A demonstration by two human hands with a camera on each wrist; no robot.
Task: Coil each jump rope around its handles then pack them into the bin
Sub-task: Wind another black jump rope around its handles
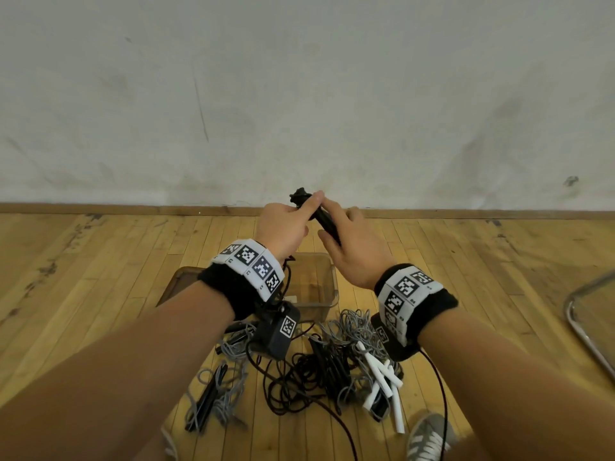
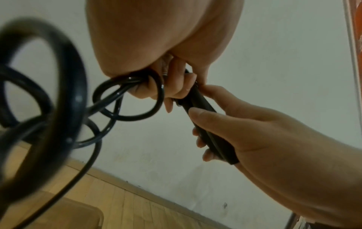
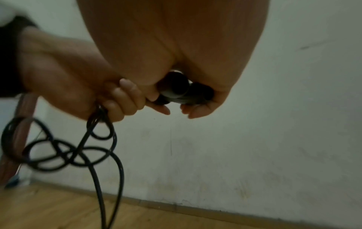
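Note:
Both hands are raised in front of the wall. My right hand (image 1: 336, 227) grips a pair of black jump rope handles (image 1: 325, 218) held side by side, fingers curled round them (image 2: 210, 131). My left hand (image 1: 299, 211) touches the top of the handles and holds loops of the same rope's black cord (image 2: 127, 99) in its curled fingers. The rest of the cord (image 3: 94, 155) hangs down in loose loops toward the floor. The clear plastic bin (image 1: 327, 302) stands on the floor below the hands, partly hidden by my left wrist.
A tangled pile lies on the wood floor near me: grey ropes (image 1: 352, 331), a black rope (image 1: 306, 374), white handles (image 1: 386, 377) and black handles (image 1: 208, 397). A grey shoe (image 1: 429, 437) is at the bottom. A metal frame (image 1: 579, 324) stands at the right.

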